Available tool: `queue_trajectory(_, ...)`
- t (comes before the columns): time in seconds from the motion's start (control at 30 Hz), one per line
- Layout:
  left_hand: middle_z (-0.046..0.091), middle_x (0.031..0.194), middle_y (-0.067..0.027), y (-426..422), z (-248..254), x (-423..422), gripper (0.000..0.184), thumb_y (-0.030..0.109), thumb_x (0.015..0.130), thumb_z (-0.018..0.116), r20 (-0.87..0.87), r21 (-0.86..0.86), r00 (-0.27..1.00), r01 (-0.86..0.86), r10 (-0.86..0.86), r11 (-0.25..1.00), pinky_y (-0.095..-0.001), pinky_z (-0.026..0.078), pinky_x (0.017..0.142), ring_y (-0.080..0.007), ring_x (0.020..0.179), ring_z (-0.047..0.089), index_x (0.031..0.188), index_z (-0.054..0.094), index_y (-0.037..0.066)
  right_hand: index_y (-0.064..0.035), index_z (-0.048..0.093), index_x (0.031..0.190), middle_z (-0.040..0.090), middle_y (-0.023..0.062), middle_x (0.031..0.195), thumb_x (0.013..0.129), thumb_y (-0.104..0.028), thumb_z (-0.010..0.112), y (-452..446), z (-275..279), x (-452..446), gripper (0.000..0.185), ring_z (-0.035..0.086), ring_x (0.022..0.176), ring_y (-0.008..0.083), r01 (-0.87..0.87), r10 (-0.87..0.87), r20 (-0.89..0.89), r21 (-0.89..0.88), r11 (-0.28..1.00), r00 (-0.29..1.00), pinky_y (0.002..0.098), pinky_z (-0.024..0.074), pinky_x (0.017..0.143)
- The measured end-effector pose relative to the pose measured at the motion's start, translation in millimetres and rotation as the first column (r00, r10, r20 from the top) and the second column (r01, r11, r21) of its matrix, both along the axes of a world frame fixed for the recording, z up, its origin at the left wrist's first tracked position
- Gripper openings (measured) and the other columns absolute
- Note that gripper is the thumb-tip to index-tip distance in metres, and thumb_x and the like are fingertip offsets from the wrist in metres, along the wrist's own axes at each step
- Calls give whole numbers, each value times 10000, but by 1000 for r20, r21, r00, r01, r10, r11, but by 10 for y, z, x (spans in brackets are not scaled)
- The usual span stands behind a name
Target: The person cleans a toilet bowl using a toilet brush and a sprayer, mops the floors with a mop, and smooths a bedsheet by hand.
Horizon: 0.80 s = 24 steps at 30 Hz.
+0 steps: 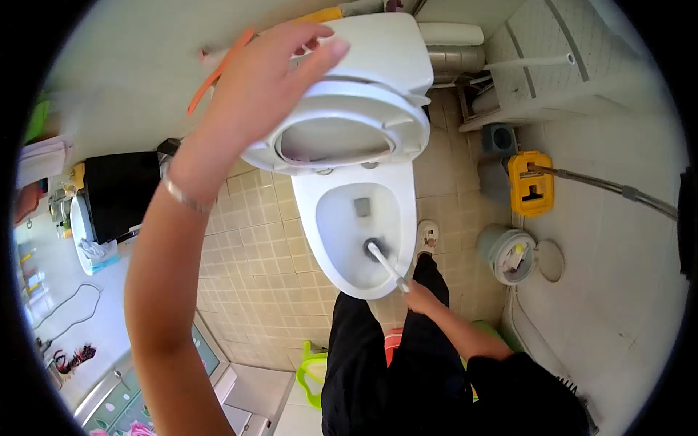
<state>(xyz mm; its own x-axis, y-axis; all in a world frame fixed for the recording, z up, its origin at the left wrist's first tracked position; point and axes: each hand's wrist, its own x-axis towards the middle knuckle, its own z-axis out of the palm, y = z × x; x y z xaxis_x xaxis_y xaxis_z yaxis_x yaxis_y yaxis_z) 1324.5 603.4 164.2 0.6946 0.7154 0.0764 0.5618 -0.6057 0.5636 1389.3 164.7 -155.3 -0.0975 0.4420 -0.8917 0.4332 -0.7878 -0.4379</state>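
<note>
My right hand is wrapped round the white handle of a toilet brush. The brush's dark round head rests inside the bowl of a white toilet, towards the front. The toilet seat and lid are raised, leaning back against the cistern. Over on the upper left, my left hand is held in front of the cistern and above the seat's left edge. Its thumb and fingers are apart, with nothing visible between them. Whether it touches the lid is hard to tell.
A yellow-topped mop bucket with a mop pole stands at right. Below it sits a lidded bin. A white counter with clutter runs along the left. A green plastic stool is beside my legs; tiled floor surrounds the toilet.
</note>
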Motion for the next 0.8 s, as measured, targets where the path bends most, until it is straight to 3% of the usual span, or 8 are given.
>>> queue_trajectory(0.1, 583, 828, -122, -141, -279, -350, 457, 434, 789, 560, -24, 413, 995, 101, -100, 905, -341, 432, 696, -272, 823, 552, 1050, 582, 59, 44, 424, 1030, 574, 281, 794, 807, -262, 496, 236, -604, -522, 386, 596, 664, 384, -105, 76, 154, 192, 976, 985, 440, 481, 581)
queue_trajectory(0.17, 580, 802, -110, -121, -436, -423, 439, 419, 769, 590, -3, 465, 993, 102, -114, 879, -322, 435, 663, -256, 778, 553, 1023, 594, 61, 13, 471, 1013, 578, 246, 759, 738, -216, 581, 764, -945, -745, 375, 602, 713, 360, 320, -294, 194, -121, 940, 936, 434, 490, 589)
queue_trajectory(0.23, 577, 776, -98, -51, -504, -439, 421, 404, 750, 620, 8, 515, 990, 117, -142, 849, -302, 437, 630, -240, 732, 554, 996, 606, 63, -18, 551, 912, 549, 191, 679, 563, -106, 692, 1025, -1561, -815, 387, 584, 753, 339, -455, 373, 334, 216, 864, 866, 411, 505, 565)
queue_trajectory(0.3, 623, 898, -139, 85, -505, -439, 386, 297, 743, 636, -115, 565, 980, 201, -165, 800, -457, 333, 969, -238, 836, 608, 1011, 581, 25, -50, 529, 752, 457, 102, 542, 700, -201, 634, 921, -2135, -897, 191, 511, 526, 262, 142, -134, -70, 141, 980, 989, 382, 427, 427)
queue_trajectory(0.43, 619, 824, -141, 175, -540, -378, 337, 262, 741, 644, -31, 406, 995, 101, -96, 908, -370, 414, 893, -278, 744, 606, 958, 593, 10, -104, 472, 798, 333, -1, 457, 860, -416, 481, 817, -1348, -994, 319, 297, 331, 111, 746, -874, -117, -474, 467, 472, 253, 254, 297)
queue_trajectory(0.57, 604, 759, -121, 152, -629, -436, 296, 225, 697, 688, 154, 488, 962, 124, -225, 864, -312, 459, 630, -256, 649, 579, 882, 606, 9, -104, 402, 943, 322, -16, 512, 854, -519, 431, 976, -164, -1174, 426, 313, 360, 69, 638, -955, -118, -721, 270, 272, 176, 252, 306)
queue_trajectory(0.6, 597, 741, -115, 167, -628, -419, 286, 216, 686, 696, 137, 481, 967, 125, -215, 868, -305, 445, 569, -248, 630, 570, 866, 608, 11, -94, 419, 915, 329, -16, 529, 854, -506, 441, 1173, -201, -1177, 418, 323, 375, 62, 535, -994, -100, -842, 66, -34, 172, 256, 309)
queue_trajectory(0.8, 604, 906, -106, 163, -661, -466, 308, 218, 773, 643, 108, 369, 983, 96, -146, 924, -258, 426, 739, -212, 812, 563, 1009, 594, 26, -30, 501, 862, 380, 6, 587, 862, -344, 480, 1431, -960, -1149, 315, 391, 424, 77, -50, -636, 241, -952, -302, -733, 187, 330, 342)
